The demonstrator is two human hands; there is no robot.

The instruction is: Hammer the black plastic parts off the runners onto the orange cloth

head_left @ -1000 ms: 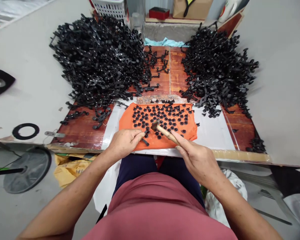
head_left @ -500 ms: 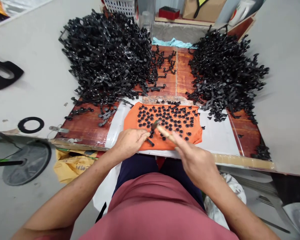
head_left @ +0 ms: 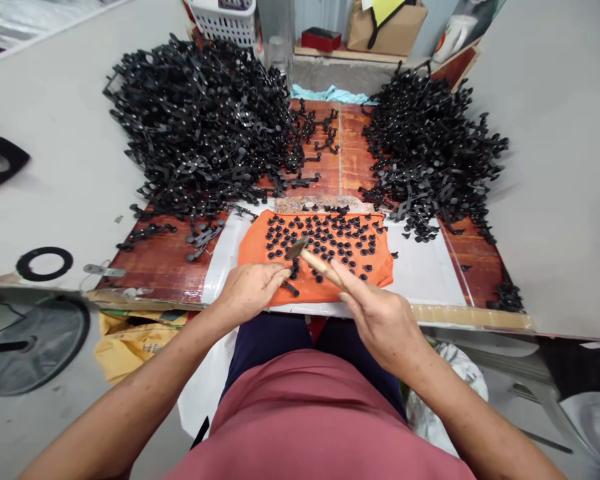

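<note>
My right hand (head_left: 380,313) is closed around the wooden handle of a small hammer (head_left: 323,267). The hammer's dark head hangs over the near left part of an orange cloth (head_left: 254,243). Just left of it, my left hand (head_left: 250,287) rests at the cloth's edge, thumb and fingers pinched on a small black plastic part (head_left: 291,289) that is partly hidden by the fingertips. Rows of small black round pieces with pointed tops (head_left: 325,237) stand on the cloth beyond both hands.
A big heap of black plastic parts (head_left: 200,127) rises at the back left, a smaller heap (head_left: 430,147) at the right. Behind are a white basket (head_left: 225,23), a red box (head_left: 321,39) and a mug (head_left: 454,39). A black ring (head_left: 45,263) lies left.
The whole view has shifted, so the table appears further left and slightly lower. The hammer head looks slightly higher over the cloth. My left hand keeps its pinch at the same spot.
</note>
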